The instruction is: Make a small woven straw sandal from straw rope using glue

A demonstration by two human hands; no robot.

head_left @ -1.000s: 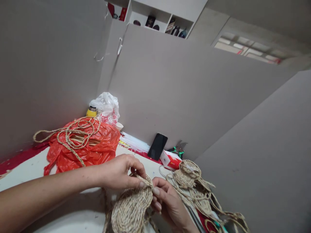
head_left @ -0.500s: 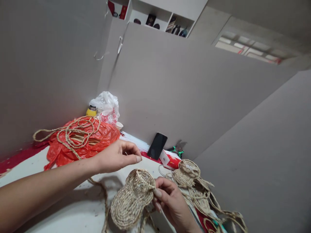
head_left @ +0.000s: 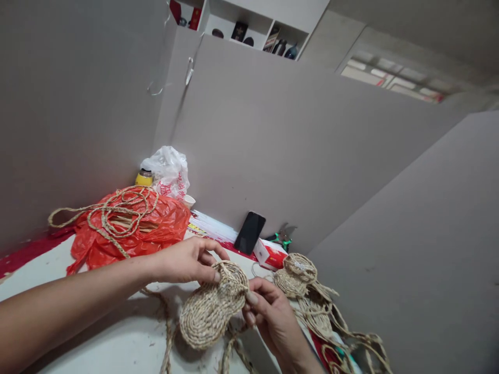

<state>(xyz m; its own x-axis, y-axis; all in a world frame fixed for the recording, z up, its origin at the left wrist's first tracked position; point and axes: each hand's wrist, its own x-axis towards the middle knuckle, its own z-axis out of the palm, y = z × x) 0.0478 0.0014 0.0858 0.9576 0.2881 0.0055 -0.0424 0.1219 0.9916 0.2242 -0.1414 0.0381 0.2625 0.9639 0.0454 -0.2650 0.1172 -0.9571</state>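
At a white worktable walled in by grey boards, I watch both of the person's hands meet on a woven straw sole, an oval coil of braided fibre held just above the tabletop in the lower middle of the head view. The right hand pinches the sole's far edge between thumb and fingers, closed on the weave, much as it did half a second ago. The left hand has changed: half a second ago it hovered clear of the piece, fingers pinched near the red bag, and now it has come down so that its fingertips press on the raised top rim of the sole, the fingers drawn narrow as if nipping a strand (whether one is actually caught between them I cannot tell). Loose braided ends trail from the sole toward the bottom edge. Just right of the hands lies a heap of similar woven pieces with trailing cords, unmoved. Behind the left forearm a red plastic bag carries a coil of braided rope, with a white plastic bag and a yellow-lidded jar beyond it. A black phone leans against the rear board beside a red-and-white box and green-handled cutters.
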